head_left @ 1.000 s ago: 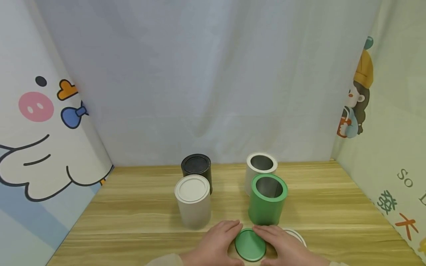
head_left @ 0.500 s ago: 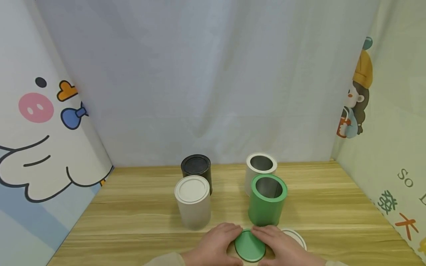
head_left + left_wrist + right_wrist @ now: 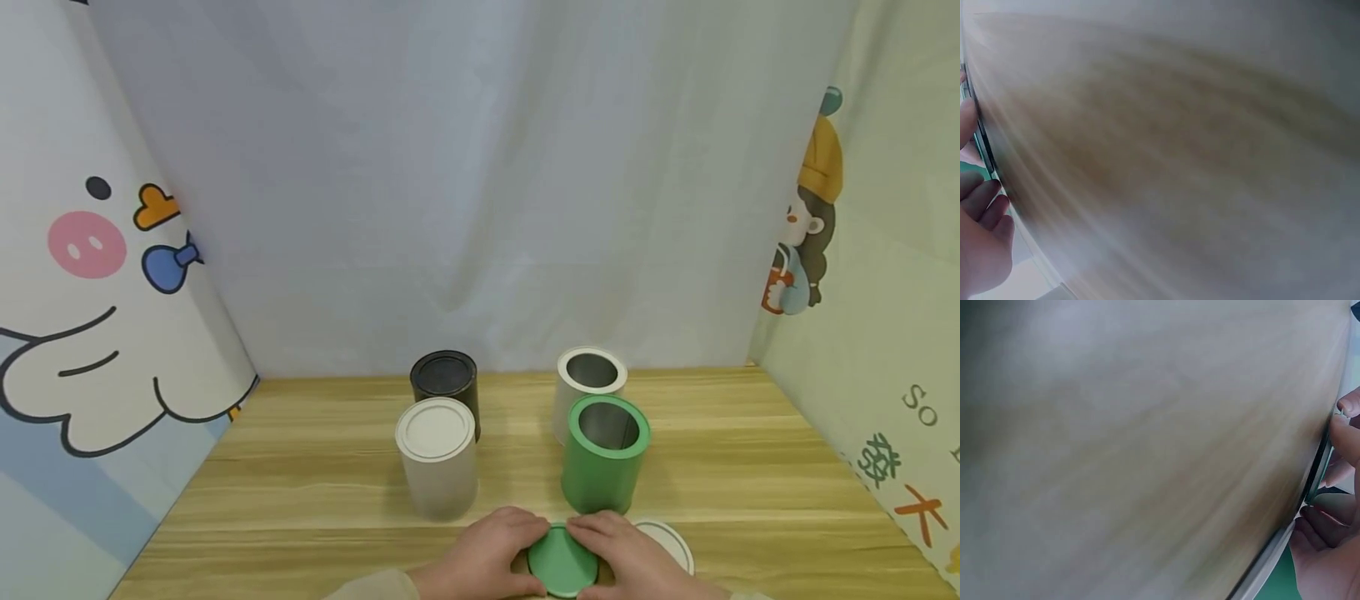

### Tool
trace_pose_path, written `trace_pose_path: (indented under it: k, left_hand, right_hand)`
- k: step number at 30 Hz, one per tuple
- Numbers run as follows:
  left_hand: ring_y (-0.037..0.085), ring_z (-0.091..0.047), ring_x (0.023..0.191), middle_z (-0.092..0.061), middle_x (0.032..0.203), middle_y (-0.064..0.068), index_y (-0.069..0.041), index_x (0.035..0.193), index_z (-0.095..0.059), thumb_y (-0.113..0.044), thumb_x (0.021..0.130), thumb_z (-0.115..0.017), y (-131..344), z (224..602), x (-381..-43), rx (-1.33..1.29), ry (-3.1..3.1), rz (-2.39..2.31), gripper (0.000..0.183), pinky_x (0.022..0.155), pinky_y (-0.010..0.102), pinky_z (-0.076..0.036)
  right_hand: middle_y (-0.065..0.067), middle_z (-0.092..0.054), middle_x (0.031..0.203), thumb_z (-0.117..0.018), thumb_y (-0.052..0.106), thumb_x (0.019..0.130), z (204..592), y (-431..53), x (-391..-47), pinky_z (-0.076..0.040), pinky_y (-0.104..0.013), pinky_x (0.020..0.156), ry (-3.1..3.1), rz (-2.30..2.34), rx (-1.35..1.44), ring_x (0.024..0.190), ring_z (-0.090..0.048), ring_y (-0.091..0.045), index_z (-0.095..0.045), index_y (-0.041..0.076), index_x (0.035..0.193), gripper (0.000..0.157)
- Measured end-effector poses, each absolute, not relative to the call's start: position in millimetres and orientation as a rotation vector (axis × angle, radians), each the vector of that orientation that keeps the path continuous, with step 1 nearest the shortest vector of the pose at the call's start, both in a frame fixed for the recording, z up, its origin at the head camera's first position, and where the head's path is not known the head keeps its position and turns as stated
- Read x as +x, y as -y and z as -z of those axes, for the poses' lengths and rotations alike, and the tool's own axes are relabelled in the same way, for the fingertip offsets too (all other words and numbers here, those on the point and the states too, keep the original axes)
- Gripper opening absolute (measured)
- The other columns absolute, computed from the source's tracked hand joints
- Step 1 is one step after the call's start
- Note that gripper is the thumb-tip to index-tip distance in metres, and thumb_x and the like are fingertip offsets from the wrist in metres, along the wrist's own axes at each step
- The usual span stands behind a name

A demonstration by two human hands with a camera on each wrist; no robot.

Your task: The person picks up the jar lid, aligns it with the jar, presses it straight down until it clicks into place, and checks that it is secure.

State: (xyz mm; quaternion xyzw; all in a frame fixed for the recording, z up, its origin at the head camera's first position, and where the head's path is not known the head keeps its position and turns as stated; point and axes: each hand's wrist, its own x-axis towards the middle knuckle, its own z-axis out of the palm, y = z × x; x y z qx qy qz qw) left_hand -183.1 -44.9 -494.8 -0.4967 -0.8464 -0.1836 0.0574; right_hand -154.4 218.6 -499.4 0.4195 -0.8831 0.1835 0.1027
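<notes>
Left grip [image 3: 491, 557]: narrow, thumb and fingers holding the near-left edge of the green lid [image 3: 563, 561].
Right grip [image 3: 637, 558]: narrow too, thumb and fingers on the opposite edge of that lid.
Green lid: flat between the two grips, its top face showing (whether its underside touches the tabletop [image 3: 315, 467], I cannot tell).
White lid [image 3: 670, 537]: just outside the right grip, partly hidden by it.
Green can [image 3: 600, 483]: upright just beyond the right grip, top open, dark inside.
Open white can [image 3: 564, 417]: upright, farther from the right grip, behind the green can and partly covered by it.
Lidded white can [image 3: 441, 479]: upright beyond the left grip and a little to its left, top closed.
Black can [image 3: 444, 372]: farther from the left grip, behind the lidded white can, its top covered.
Sleeve [image 3: 378, 586]: pale, at the wrist behind the left grip.
Tabletop: wood-grained, under both grips; in the wrist views it is a blur filling most of the space beside them.
Curtain [image 3: 480, 167]: pale, well beyond both grips and all four cans.
</notes>
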Motion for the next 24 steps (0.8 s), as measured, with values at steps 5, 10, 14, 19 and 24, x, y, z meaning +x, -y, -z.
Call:
trace_pose_path:
  k: [5, 10, 14, 19, 24]
  left_hand:
    - [0.011, -0.056, 0.119, -0.063, 0.128, -0.001, -0.007, 0.133, -0.06, -0.043, 0.086, -0.077, 47.0, 492.1, -181.6, -1.512, 2.553, 0.565, 0.062, 0.101, 0.023, -0.044]
    - [0.014, -0.055, 0.121, -0.062, 0.13, 0.003, -0.006, 0.133, -0.061, -0.044, 0.086, -0.076, 49.5, 489.1, -180.4, -1.53, 2.49, 0.568, 0.063, 0.102, 0.024, -0.044]
    - [0.016, -0.055, 0.122, -0.061, 0.131, 0.006, -0.005, 0.133, -0.061, -0.045, 0.085, -0.077, 52.1, 486.5, -181.2, -1.55, 2.426, 0.589, 0.065, 0.103, 0.025, -0.043]
    - [0.019, -0.054, 0.124, -0.061, 0.132, 0.008, -0.002, 0.132, -0.062, -0.044, 0.083, -0.079, 55.7, 478.5, -183.1, -1.562, 2.369, 0.627, 0.066, 0.106, 0.027, -0.042]
    - [0.02, -0.055, 0.123, -0.061, 0.132, 0.009, 0.0, 0.13, -0.063, -0.041, 0.083, -0.08, 57.9, 463.8, -184.7, -1.57, 2.345, 0.675, 0.065, 0.106, 0.028, -0.042]
  right_hand:
    - [-0.01, -0.061, 0.127, -0.072, 0.051, 0.087, 497.1, -219.1, -153.5, -0.053, -0.037, 0.087, 2.566, -0.569, 1.246, 0.112, -0.056, -0.025, -0.062, -0.001, 0.129, 0.068]
    - [-0.009, -0.061, 0.127, -0.072, 0.051, 0.087, 493.3, -219.3, -152.1, -0.054, -0.037, 0.087, 2.545, -0.595, 1.243, 0.112, -0.056, -0.023, -0.063, 0.0, 0.129, 0.067]
    - [-0.007, -0.061, 0.126, -0.074, 0.05, 0.086, 488.7, -220.3, -150.8, -0.054, -0.036, 0.085, 2.497, -0.609, 1.249, 0.112, -0.056, -0.022, -0.063, 0.001, 0.129, 0.066]
    - [-0.005, -0.06, 0.127, -0.077, 0.051, 0.083, 477.0, -217.5, -148.7, -0.054, -0.035, 0.085, 2.432, -0.571, 1.23, 0.112, -0.055, -0.019, -0.064, 0.003, 0.129, 0.068]
    - [-0.003, -0.06, 0.127, -0.08, 0.049, 0.08, 459.8, -213.5, -147.0, -0.054, -0.035, 0.086, 2.423, -0.574, 1.205, 0.113, -0.054, -0.018, -0.064, 0.004, 0.128, 0.068]
